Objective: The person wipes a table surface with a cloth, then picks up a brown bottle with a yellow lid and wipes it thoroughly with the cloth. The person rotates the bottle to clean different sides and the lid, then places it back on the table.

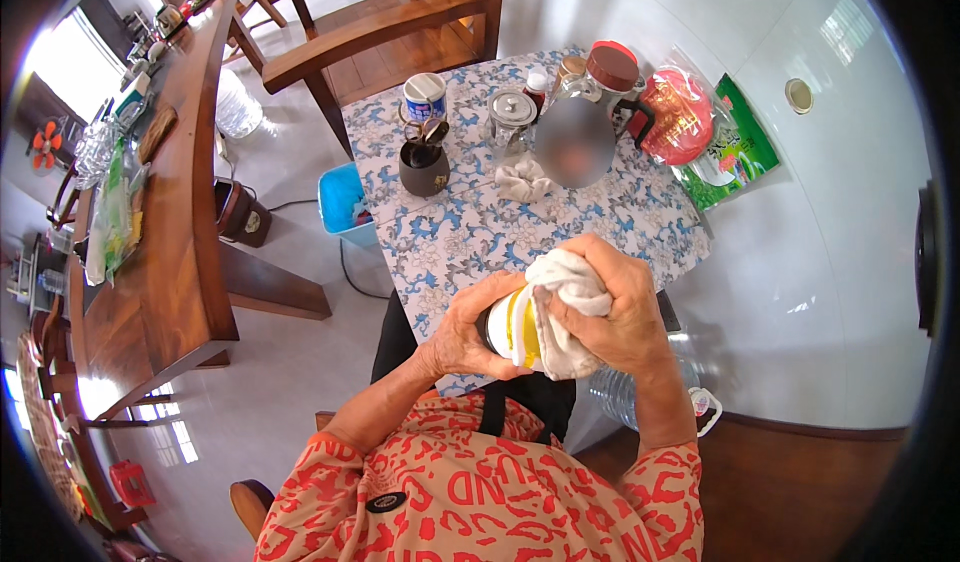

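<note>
My left hand grips a white container with a yellow band, fingers wrapped round its side. It is tilted in front of my chest, above the table's near edge. A crumpled off-white cloth is bunched in my right hand, which presses it against the container's right end. The cloth and fingers hide that end, so I cannot tell whether it has a lid. Beyond my hands is the table with its blue floral cover.
On the table stand a dark pot with spoons, a blue-and-white tin, a glass jar, a red-lidded jar, a crumpled cloth and a green packet. A blue bin and a wooden table are left.
</note>
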Demonstrator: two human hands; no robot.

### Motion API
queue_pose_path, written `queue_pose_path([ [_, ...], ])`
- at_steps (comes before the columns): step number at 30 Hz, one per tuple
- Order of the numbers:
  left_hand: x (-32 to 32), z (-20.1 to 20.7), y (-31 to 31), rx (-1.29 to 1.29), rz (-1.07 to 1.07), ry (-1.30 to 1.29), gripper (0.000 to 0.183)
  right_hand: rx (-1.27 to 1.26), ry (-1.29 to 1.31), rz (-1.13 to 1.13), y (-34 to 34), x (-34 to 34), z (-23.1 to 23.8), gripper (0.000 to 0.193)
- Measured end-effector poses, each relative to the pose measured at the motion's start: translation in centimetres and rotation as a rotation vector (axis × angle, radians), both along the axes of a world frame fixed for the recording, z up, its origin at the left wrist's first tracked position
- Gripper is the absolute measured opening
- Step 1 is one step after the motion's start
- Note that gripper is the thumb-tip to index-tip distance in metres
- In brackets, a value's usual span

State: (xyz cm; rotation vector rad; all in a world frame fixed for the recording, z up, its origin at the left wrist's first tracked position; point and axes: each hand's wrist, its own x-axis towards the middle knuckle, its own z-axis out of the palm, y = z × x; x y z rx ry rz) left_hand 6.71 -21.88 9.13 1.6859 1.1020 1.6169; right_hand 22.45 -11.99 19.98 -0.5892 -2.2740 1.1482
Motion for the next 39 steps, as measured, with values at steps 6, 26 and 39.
queue_pose_path([
  [6, -0.4, 0.3, -0.1, -0.061, -0.033, -0.089, 0.078, 0.432, 0.052, -0.04, -0.3, -0.3, -0.2, 0.053],
  [26, -1.8, -1.7, 0.0, -0.23, -0.062, -0.338, 0.086, 0.75, 0.03, -0.293, 2.1, 2.3, -7.0, 0.03],
  [39, -2.9, -2.0, -0.4, -0.264, 0.127, -0.538, 0.077, -0.639, 0.77, -0.544, 1.7, 1.0, -7.0, 0.019],
])
